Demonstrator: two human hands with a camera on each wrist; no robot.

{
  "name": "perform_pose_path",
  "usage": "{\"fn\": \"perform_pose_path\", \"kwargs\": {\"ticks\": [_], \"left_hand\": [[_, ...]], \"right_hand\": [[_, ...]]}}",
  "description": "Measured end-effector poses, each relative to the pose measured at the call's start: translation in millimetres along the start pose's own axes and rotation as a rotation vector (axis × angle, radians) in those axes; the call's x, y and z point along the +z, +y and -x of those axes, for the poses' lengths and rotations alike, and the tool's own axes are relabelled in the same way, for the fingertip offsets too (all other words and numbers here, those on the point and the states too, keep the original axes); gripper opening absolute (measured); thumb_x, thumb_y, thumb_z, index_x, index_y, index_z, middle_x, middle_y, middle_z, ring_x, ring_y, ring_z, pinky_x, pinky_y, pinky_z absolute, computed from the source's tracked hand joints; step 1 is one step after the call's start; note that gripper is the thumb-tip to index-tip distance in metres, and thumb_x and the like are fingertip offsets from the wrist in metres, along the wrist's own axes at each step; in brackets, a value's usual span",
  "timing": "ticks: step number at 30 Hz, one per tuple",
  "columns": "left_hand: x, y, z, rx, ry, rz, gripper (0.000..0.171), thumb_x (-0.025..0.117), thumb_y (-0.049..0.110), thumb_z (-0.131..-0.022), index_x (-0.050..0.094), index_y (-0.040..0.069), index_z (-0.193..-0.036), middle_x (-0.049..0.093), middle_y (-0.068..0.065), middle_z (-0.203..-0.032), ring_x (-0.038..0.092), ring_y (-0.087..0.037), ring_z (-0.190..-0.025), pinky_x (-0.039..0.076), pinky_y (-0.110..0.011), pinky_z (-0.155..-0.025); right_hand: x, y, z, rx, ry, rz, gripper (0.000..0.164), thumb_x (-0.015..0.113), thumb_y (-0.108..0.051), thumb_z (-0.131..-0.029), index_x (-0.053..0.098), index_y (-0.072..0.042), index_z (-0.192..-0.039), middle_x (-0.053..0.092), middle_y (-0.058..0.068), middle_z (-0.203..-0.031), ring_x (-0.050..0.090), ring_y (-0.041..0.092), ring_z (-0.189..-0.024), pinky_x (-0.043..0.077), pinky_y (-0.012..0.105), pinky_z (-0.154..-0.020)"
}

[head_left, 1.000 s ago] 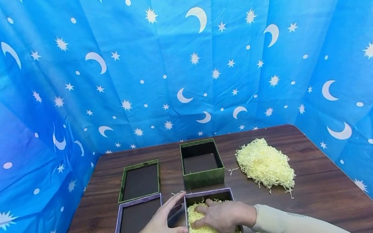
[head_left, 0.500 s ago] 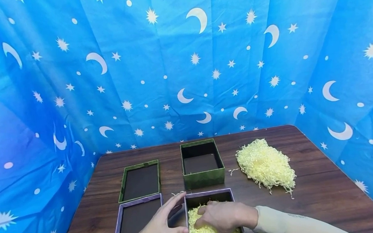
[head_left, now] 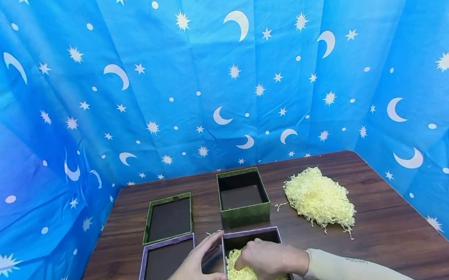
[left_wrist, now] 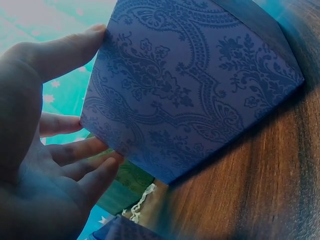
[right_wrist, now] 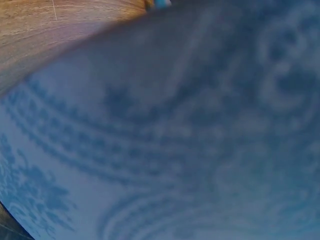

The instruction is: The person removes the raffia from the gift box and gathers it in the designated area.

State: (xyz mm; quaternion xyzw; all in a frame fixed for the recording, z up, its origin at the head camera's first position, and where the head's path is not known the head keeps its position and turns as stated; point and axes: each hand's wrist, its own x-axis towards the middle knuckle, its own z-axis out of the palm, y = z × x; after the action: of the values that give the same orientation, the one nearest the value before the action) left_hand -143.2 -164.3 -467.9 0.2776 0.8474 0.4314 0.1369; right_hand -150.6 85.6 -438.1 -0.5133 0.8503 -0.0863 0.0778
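A purple patterned box (head_left: 251, 230) stands at the front of the table, filled in part with pale yellow shredded paper (head_left: 234, 277). My right hand (head_left: 269, 259) is down inside it, fingers curled into the shreds, their tips hidden. My left hand (head_left: 198, 266) is at the box's left side. In the left wrist view, the thumb and extended fingertips of that left hand (left_wrist: 55, 150) touch the edges of the purple box's wall (left_wrist: 165, 95). The right wrist view is filled by the same box's blurred outer wall (right_wrist: 150, 130).
Behind the purple box stands a green box (head_left: 245, 214) with bare insides. A green lid (head_left: 169, 219) and a purple lid (head_left: 166, 263) lie inside-up on the left. A heap of yellow shredded paper (head_left: 319, 198) sits at right. A star-patterned blue curtain (head_left: 206, 74) surrounds the table.
My right hand's spread fingers have drawn together and curled into the shredded paper, pulling back from the box's far wall. The left hand has stayed in place.
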Motion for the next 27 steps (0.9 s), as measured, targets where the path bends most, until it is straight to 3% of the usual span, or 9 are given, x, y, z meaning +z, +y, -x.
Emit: {"fn": "perform_pose_path", "kwargs": {"ticks": [6,17,27], "left_hand": [[0.2,0.1,0.3,-0.002,-0.002,0.007,0.085,0.076,0.031,-0.085,0.025,0.039,-0.152,0.03,-0.007,-0.159,0.03,-0.039,-0.142,0.035,-0.068,-0.102],[-0.5,-0.6,0.7,0.015,0.008,0.008,0.085,0.076,0.033,-0.084,0.026,0.038,-0.152,0.03,-0.01,-0.158,0.029,-0.042,-0.142,0.033,-0.071,-0.102],[0.0,-2.4,0.4,0.008,-0.01,0.043,0.084,0.076,0.029,-0.086,0.026,0.038,-0.152,0.03,0.002,-0.159,0.023,-0.041,-0.145,0.029,-0.071,-0.105]], "right_hand": [[0.0,-0.4,-0.3,0.002,0.015,-0.008,0.054,0.073,0.011,-0.055,0.068,-0.033,-0.087,0.064,-0.027,-0.084,0.053,-0.012,-0.076,0.047,0.018,-0.065],[-4.3,-5.3,1.1,0.011,0.046,0.079,0.045,0.073,0.006,-0.052,0.059,-0.031,-0.074,0.059,-0.024,-0.074,0.053,-0.008,-0.07,0.045,0.02,-0.06],[-14.5,-3.1,4.2,0.004,0.083,0.067,0.044,0.072,0.007,-0.054,0.056,-0.028,-0.074,0.056,-0.02,-0.071,0.055,-0.005,-0.07,0.047,0.019,-0.061]]}}
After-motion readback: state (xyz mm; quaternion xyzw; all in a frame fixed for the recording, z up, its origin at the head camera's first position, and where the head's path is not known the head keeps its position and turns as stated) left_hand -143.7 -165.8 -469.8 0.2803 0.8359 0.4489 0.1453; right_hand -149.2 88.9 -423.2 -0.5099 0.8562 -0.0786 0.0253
